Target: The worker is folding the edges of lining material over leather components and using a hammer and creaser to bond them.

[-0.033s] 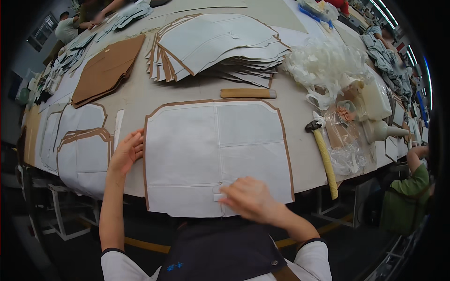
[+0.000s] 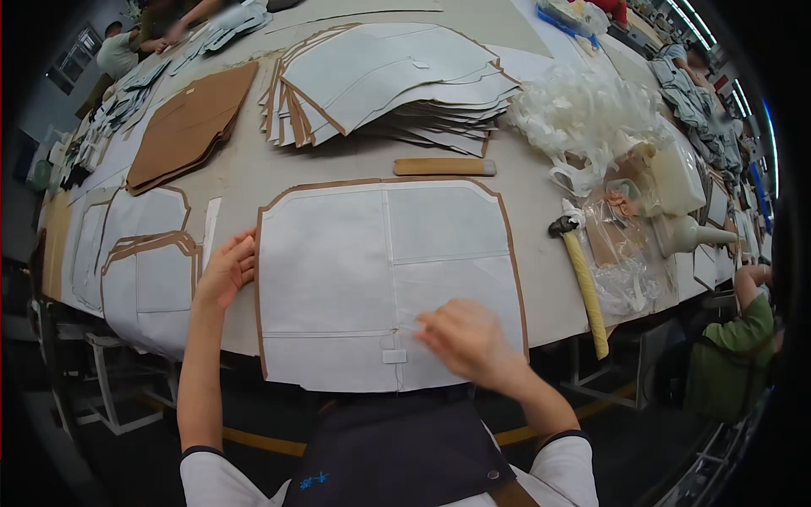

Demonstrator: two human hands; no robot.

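Two hands, in the head view, attend a white panel [image 2: 329, 275] flat on the table [image 2: 549, 296]: left hand [image 2: 225, 270] curled at its edge, right hand [image 2: 469, 340] bunched above; neither grip is clear. Probably finishing near the tag [image 2: 394, 357]; next calls for steadiness.

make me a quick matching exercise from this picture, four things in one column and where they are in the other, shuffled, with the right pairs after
Column one:
1. left hand
2. right hand
3. hammer
4. stack of brown panels

Column two:
A. to the right of the nearest white panel, clear of it
B. beyond that panel and to its left
C. at that panel's left edge
D. over that panel, right of the small white tag

Pairs: 1-C, 2-D, 3-A, 4-B
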